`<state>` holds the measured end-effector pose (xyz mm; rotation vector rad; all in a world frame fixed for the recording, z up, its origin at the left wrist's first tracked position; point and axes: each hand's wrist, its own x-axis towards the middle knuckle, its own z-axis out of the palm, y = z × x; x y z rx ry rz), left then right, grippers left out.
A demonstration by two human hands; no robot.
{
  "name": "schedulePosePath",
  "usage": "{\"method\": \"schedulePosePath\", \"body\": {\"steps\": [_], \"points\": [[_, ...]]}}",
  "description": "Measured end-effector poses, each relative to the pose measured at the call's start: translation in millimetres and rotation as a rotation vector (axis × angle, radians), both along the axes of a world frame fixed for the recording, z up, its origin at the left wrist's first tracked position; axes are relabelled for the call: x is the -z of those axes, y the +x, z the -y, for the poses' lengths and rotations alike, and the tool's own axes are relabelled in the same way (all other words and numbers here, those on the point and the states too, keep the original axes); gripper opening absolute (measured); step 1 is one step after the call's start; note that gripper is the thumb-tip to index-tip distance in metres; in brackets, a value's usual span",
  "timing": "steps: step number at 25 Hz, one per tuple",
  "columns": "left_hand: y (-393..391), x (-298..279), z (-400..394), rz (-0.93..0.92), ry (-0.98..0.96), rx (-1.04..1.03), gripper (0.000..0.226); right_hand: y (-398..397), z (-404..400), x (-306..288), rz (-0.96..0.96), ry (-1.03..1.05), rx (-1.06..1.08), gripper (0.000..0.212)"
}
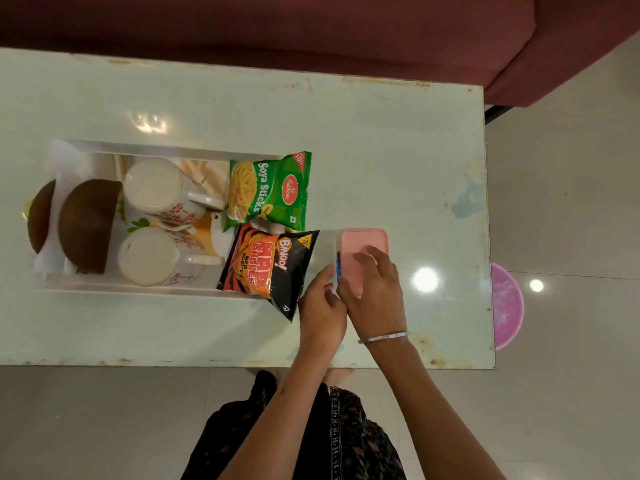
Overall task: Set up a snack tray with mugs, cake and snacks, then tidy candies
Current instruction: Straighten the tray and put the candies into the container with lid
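Left hand [322, 306] clasps the pink-lidded box [363, 239] at three o'clock of the tray [138, 147], right hand [375, 292] curled over its lid; I reckon it's light, stiff and slick, so hold the walls.

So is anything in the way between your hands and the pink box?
No, nothing. Both hands hold the pink-lidded box: the left hand at its side, the right hand over the lid. The black Bingo packet lies just beside the box, not in between.

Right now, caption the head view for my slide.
Left hand and right hand hold a pink-lidded box beside the snack tray.
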<state>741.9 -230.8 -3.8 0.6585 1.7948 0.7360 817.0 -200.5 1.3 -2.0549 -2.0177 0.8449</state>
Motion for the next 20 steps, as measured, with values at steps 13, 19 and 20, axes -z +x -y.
{"method": "schedulePosePath", "body": {"steps": [13, 19, 20], "points": [[-4.1, 2.2, -2.8, 0.043, 0.007, 0.005, 0.039, 8.0, -10.0, -5.5, 0.069, -0.223, 0.174, 0.065], [-7.0, -8.7, -13.9, -0.215, 0.050, 0.278, 0.076, 13.9, -14.2, -7.5, -0.056, -0.302, 0.161, 0.072], [-9.0, -9.4, -19.4, -0.289, 0.020, 0.375, 0.087, 18.2, -18.9, -9.2, -0.085, -0.340, 0.140, 0.079]]}}
